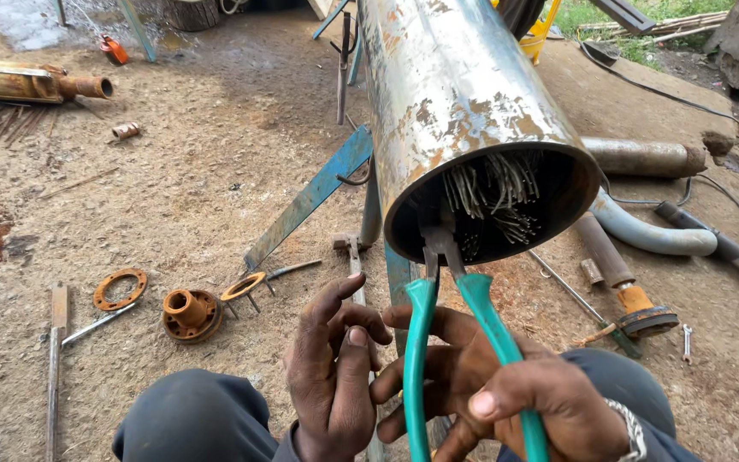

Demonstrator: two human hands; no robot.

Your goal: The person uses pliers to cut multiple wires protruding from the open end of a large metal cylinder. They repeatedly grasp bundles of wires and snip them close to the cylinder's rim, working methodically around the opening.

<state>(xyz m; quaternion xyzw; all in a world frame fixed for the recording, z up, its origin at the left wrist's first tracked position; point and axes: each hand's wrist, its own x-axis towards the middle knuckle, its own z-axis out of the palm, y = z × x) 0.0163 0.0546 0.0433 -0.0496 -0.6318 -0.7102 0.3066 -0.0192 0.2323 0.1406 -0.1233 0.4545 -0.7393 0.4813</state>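
The right hand [523, 393] is clasping the green pliers [446, 316], nose biting the near rim of the heavy, stiff steel pipe [455, 94]. The left hand [331, 368] is curling loosely, holding nothing.

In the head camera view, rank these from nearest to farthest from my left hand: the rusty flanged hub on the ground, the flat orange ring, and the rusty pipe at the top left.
From the left hand:
1. Rusty flanged hub, on the ground just to its left.
2. Flat orange ring, farther left, beyond the hub.
3. Rusty pipe, far off at the top left corner.
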